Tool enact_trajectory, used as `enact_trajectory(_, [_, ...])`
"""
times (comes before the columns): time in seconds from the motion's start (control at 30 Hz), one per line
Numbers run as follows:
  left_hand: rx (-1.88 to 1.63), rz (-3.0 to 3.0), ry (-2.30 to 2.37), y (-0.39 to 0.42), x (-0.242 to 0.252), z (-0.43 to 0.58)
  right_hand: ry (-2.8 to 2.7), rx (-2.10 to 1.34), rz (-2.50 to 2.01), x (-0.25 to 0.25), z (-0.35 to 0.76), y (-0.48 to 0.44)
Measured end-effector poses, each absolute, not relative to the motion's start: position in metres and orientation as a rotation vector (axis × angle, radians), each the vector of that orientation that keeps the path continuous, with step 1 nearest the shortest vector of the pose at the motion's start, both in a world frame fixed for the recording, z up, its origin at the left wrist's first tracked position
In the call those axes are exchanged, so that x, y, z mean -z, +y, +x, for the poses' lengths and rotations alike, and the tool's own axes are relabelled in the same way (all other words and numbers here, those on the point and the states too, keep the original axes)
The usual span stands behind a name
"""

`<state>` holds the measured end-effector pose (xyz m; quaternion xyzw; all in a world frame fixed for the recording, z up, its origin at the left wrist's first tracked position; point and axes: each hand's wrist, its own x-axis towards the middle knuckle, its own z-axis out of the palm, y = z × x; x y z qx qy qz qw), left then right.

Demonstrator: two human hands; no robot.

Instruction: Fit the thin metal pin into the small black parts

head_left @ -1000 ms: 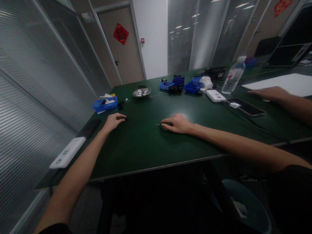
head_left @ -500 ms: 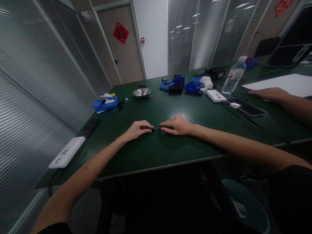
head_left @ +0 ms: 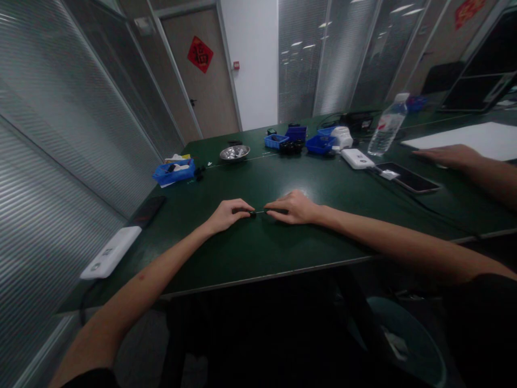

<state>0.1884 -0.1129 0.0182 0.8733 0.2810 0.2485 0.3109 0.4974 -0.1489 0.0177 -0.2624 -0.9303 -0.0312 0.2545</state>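
My left hand [head_left: 227,215] rests low over the green table, its thumb and fingers pinched on a small black part [head_left: 253,214]. What kind of part it is I cannot make out. Facing it from the right, my right hand [head_left: 297,208] is closed round the dark handle of a screwdriver [head_left: 260,212]. The thin metal shaft lies level and points left, its tip at the black part. Most of the handle is hidden under my fingers.
Ahead stand a metal bowl [head_left: 235,153], a blue tray [head_left: 173,172] with small items, and several blue bins [head_left: 321,144]. To the right are a power bank [head_left: 357,159], a phone [head_left: 410,177], a water bottle [head_left: 388,126] and another person's hand [head_left: 452,156]. A second power bank [head_left: 113,252] lies left.
The fingers of my left hand have shifted slightly, and more of the black part shows. My right hand with the screwdriver has barely moved.
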Motion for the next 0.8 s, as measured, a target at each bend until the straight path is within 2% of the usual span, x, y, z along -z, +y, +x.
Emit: enact_trajectory(0.8, [-0.572,2.078,0.680,-0.101,-0.011,0.182,-2.525,0.237,-0.623,-0.013,0.496,-0.148])
